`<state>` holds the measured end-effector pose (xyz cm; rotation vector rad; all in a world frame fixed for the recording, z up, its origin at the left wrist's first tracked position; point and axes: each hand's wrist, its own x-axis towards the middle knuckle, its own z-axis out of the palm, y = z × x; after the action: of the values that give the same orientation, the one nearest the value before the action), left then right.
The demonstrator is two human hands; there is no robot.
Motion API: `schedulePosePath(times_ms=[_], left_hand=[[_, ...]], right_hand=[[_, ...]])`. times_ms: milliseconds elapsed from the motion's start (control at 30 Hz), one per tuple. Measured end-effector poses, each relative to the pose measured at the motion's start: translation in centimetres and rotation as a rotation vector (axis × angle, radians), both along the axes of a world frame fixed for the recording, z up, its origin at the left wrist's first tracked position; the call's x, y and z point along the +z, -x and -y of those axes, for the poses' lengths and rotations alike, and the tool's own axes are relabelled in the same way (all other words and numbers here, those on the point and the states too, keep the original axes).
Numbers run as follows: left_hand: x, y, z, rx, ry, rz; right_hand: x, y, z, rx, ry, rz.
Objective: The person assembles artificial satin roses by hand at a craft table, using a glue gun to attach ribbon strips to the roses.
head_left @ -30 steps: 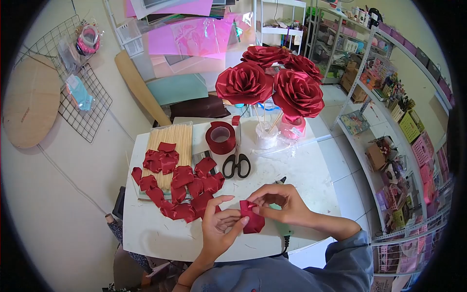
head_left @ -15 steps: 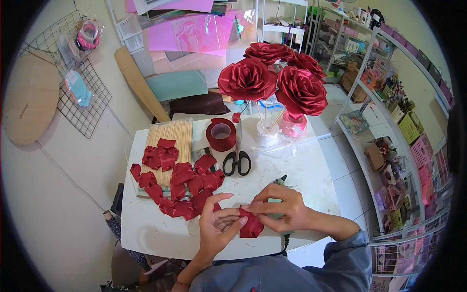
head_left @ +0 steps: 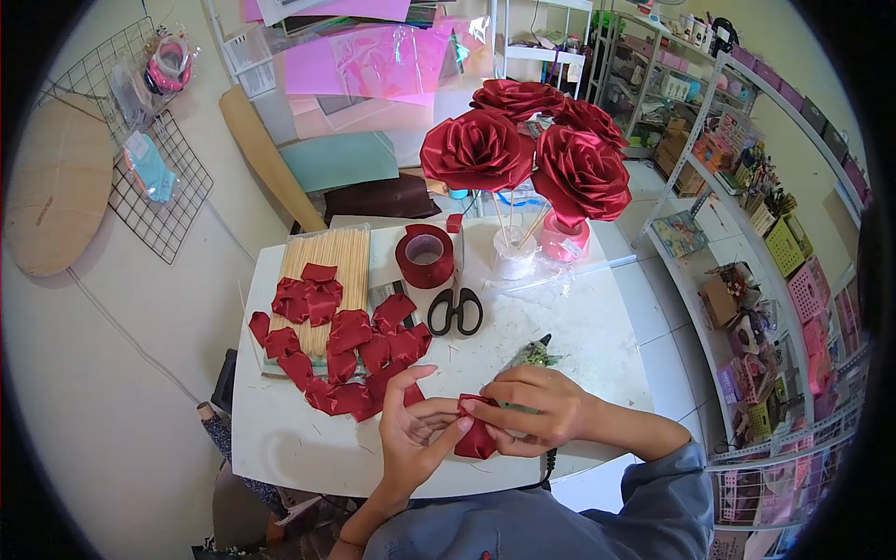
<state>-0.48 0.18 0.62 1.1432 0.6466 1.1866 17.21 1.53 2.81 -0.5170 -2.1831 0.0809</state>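
Between my two hands, near the table's front edge, is a dark red satin ribbon petal [head_left: 476,441]. My left hand [head_left: 411,434] pinches its left side with thumb and fingers, the index finger raised. My right hand [head_left: 537,408] grips the petal's upper right edge, fingers bent over it. Partly covered by my right hand lies a glue gun [head_left: 537,353], its dark nozzle pointing away and its cord running below. Several loose red ribbon petals [head_left: 350,331] are spread to the left, some on a bundle of wooden sticks [head_left: 327,252].
Black-handled scissors [head_left: 455,312] and a red ribbon roll [head_left: 425,257] sit mid-table. Several finished red ribbon roses [head_left: 478,151] stand on sticks in a white holder [head_left: 513,257], beside a pink roll [head_left: 565,241]. Loaded shelves [head_left: 737,224] line the right side.
My right hand has shifted slightly left and down, its fingers closing further over the petal's right side. My left hand stays nearly in place.
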Motion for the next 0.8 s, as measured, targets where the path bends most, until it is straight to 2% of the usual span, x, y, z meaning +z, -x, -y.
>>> schedulePosePath(times_ms=[267,367,500,567,700,767,800], left_hand=[[0.5,0.1,0.1,0.003,0.034,0.025],[0.5,0.1,0.2,0.06,0.133,0.075],[0.8,0.1,0.4,0.071,0.116,0.002],[0.7,0.1,0.5,0.072,0.063,-0.003],[0.2,-0.6,0.6,0.135,-0.038,-0.047],[-0.4,-0.8,0.6,0.219,-0.201,-0.168],[-0.5,-0.8,0.7,0.219,-0.201,-0.169]], right_hand=[[-0.2,0.0,-0.1,0.001,-0.108,0.048],[-0.2,0.0,0.0,0.006,-0.114,0.053],[-0.1,-0.1,0.0,0.042,-0.032,0.03],[0.1,-0.1,0.0,0.093,0.151,-0.106],[0.2,0.2,0.6,0.069,0.327,-0.209],[-0.3,0.7,1.0,0.026,0.746,-0.48],[-0.4,0.6,1.0,0.026,0.745,-0.481]])
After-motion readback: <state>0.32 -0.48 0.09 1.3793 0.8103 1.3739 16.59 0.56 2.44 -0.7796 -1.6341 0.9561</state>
